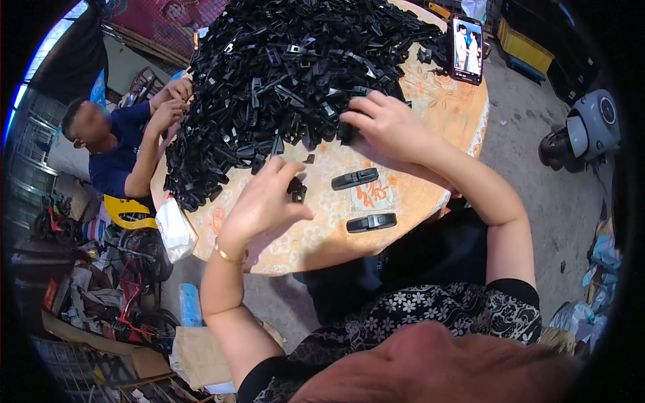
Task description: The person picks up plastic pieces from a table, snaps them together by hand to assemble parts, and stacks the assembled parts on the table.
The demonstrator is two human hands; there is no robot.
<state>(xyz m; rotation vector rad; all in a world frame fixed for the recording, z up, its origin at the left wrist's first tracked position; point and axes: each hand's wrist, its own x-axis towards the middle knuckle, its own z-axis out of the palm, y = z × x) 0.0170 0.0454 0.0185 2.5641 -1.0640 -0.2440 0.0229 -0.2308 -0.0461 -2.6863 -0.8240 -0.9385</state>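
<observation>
A large heap of black plastic clip-like parts [269, 74] covers much of a round table. My left hand [263, 195] hovers at the heap's near edge, open, thumb spread away from the fingers. Beside its fingers lies a small black piece [296, 193]. Farther right, my right hand [390, 127] reaches to the heap's right edge with its fingers bent and apart; the thumb is hidden, and fingertips touch black parts. Two longer black clips lie apart on the cloth between my hands and the near edge: one farther away [355, 178], one nearer [371, 222].
A patterned orange-cream tablecloth [302, 245] covers the table. A phone [467, 50] with a lit screen stands at the far right. At the left, another person [127, 141] has both hands at the heap. A white packet [176, 228] hangs at the left edge.
</observation>
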